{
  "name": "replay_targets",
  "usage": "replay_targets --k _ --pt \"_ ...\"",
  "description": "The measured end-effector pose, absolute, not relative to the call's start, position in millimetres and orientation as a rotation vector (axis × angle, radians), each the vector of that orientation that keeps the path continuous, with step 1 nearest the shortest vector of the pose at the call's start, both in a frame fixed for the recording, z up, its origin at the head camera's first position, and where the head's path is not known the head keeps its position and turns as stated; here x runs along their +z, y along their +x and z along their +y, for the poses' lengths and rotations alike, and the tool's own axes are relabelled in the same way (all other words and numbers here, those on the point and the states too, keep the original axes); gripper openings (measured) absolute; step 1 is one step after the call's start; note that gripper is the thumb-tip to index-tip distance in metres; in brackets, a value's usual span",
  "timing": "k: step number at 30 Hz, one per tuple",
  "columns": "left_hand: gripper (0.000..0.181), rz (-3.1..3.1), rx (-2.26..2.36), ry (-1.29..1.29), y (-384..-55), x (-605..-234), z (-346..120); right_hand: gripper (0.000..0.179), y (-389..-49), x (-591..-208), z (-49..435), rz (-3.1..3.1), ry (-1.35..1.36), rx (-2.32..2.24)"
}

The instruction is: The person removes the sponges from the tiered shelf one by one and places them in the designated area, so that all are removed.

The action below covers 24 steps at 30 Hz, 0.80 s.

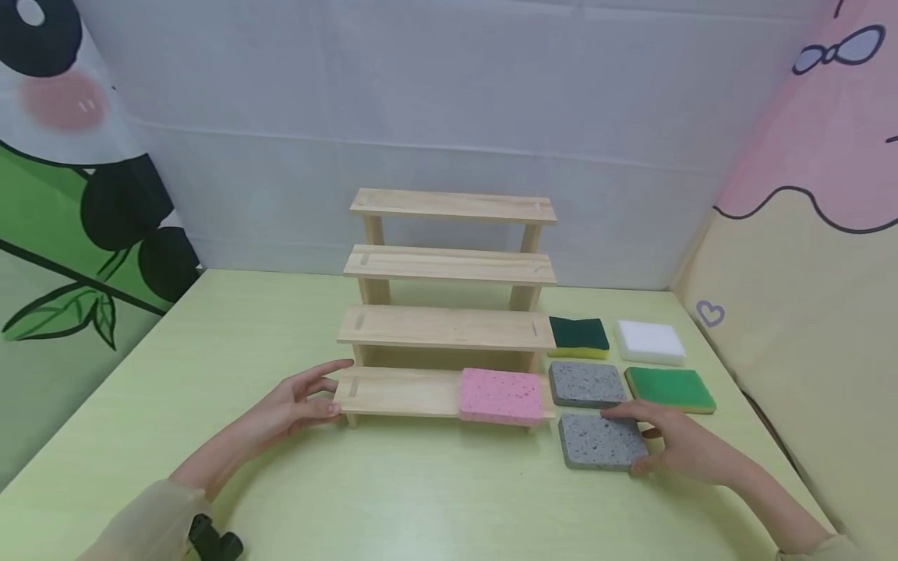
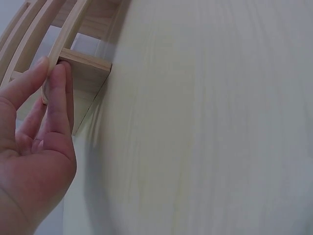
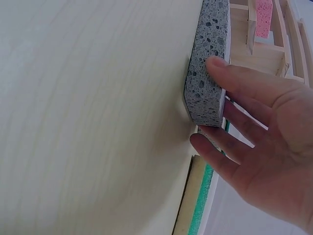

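Observation:
A light wooden tiered shelf [image 1: 449,329] stands on the table with its steps rising toward the back. My left hand [image 1: 298,401] is at the left end of the lowest step, which its thumb and fingers pinch in the left wrist view [image 2: 44,122]. On that step's right part lies a pink speckled sponge [image 1: 500,396]. To the right of the shelf, my right hand [image 1: 684,440] holds the nearest grey speckled sponge [image 1: 603,442], with the thumb on its near side and the fingers at its far side. This sponge lies flat, close to a second grey sponge [image 1: 585,383].
Beyond the grey sponges are a dark green sponge with a yellow underside [image 1: 578,333], a white sponge [image 1: 650,343] and a bright green one [image 1: 669,389]. A white cloth wall [image 1: 449,93] closes the back; printed panels flank both sides.

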State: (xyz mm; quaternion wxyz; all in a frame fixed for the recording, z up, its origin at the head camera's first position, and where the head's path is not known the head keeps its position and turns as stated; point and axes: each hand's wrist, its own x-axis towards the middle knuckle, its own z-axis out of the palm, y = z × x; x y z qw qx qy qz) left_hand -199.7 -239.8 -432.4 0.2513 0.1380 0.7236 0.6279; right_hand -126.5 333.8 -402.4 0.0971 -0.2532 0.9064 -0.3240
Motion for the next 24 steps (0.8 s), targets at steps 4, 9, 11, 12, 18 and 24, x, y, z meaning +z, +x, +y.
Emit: replay_targets --k 4,9,11,12,18,24 --pt "0.072 1.975 1.701 0.382 -200.7 -433.1 -240.0 0.073 -126.4 -402.3 333.5 2.669 -0.728 -0.963" --pt "0.072 1.974 1.699 0.381 -200.5 -433.1 -239.8 0.073 -126.4 -403.8 334.2 2.647 -0.726 -0.973" --pt "0.072 1.973 1.702 0.379 -200.5 -433.9 -240.2 0.073 -126.2 -404.2 334.5 2.642 -0.737 -0.978" --pt "0.072 1.975 1.701 0.381 -200.6 -434.5 -240.6 0.073 -126.1 -404.1 334.6 2.638 -0.742 -0.980" --pt "0.072 1.991 1.695 0.374 -200.2 -434.8 -240.7 0.074 -126.0 -404.4 334.6 2.629 -0.743 -0.986" --pt "0.072 1.971 1.710 0.405 -200.3 -434.5 -238.8 0.075 -125.7 -404.1 336.1 2.629 -0.737 -0.980"
